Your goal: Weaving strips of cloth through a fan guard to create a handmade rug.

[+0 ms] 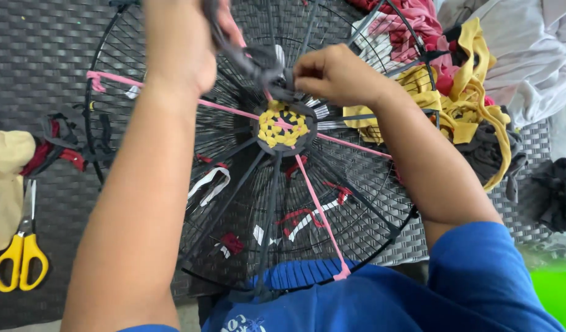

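While both my hands pinch the grey cloth strip above the frame's yellow centre, left hand and right hand clamped, I judge weaving; next, threading it between spokes.

a dark grey woven mat covers the surface and carries everything. a round black wire fan guard lies flat across its middle, strung with pink and dark fabric strips. at the left edge, yellow-handled scissors lie with blades pointing away from the person, just beside a cream cloth and some red and dark scraps. at the upper right sits a heap of yellow, red and grey fabric strips, with a white cloth behind it. a dark grey bundle lies at the far right.
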